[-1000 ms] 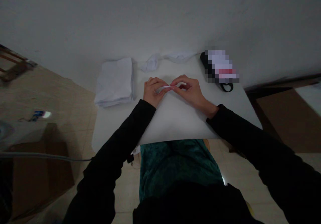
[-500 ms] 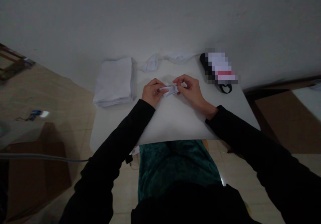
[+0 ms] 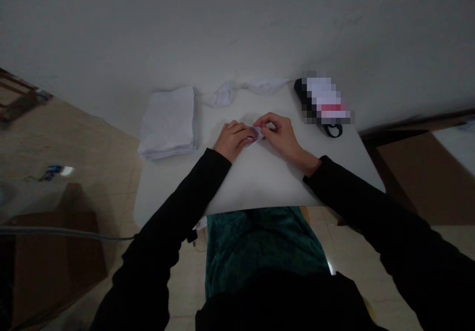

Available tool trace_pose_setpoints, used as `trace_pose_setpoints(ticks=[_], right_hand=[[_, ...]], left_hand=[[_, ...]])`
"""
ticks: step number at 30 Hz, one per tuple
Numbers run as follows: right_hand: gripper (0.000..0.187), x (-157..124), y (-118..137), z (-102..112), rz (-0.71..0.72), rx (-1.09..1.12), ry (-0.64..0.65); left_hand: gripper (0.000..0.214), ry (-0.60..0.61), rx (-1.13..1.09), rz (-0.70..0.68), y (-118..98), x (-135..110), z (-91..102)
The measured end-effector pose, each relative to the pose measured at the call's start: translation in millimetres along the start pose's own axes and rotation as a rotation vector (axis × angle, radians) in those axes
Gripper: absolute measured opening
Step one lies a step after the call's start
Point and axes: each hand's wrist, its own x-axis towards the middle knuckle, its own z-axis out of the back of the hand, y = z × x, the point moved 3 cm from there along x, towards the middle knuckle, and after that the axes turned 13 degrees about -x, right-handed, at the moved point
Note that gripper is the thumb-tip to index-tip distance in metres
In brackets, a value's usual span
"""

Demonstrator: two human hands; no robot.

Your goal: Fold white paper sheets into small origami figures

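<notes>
A small folded piece of white paper [image 3: 256, 137] is between my two hands, low over the middle of the white table [image 3: 256, 182]. My left hand [image 3: 234, 139] has its fingers closed over the paper's left part and hides much of it. With thumb and forefinger, my right hand [image 3: 277, 132] pinches the paper's right end. Left of my left hand lies a thick stack of white paper [image 3: 166, 118]. Behind the hands, a folded paper piece [image 3: 221, 94] rests near the wall.
Another white paper piece [image 3: 265, 84] lies along the wall edge. A black item with a strap [image 3: 334, 130], partly blurred out, sits at the table's back right. Cardboard boxes stand on the floor at left [image 3: 59, 261] and right [image 3: 426, 172]. A grey cable [image 3: 67, 231] runs at the left.
My left hand has shifted slightly right and its fingers now lie over the paper, covering more of it. My right hand keeps its pinch almost in place.
</notes>
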Motion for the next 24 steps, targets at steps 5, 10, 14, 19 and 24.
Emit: trace_pose_setpoints(ticks=[5, 10, 14, 19, 24], right_hand=[[0.019, -0.4, 1.4, -2.5, 0.013, -0.028, -0.014], [0.019, -0.6, 3.5, -5.3, 0.033, -0.092, -0.016], [0.019, -0.5, 3.9, -5.8, 0.03, -0.091, -0.017], [0.02, 0.2, 4.7, -6.2, 0.033, -0.077, -0.001], [0.019, -0.2, 5.6, -7.8, 0.063, -0.093, 0.012]], left_hand=[[0.016, 0.006, -0.009, 0.076, 2.2, 1.7, -3.4], [0.014, -0.003, 0.034, 0.181, -4.6, 7.0, -5.5], [0.012, -0.01, 0.061, 0.227, -10.6, 12.0, -7.3], [0.006, -0.087, 0.002, 0.274, -8.6, 12.1, -7.8], [0.012, -0.163, -0.129, 0.352, 0.5, 11.1, -8.6]])
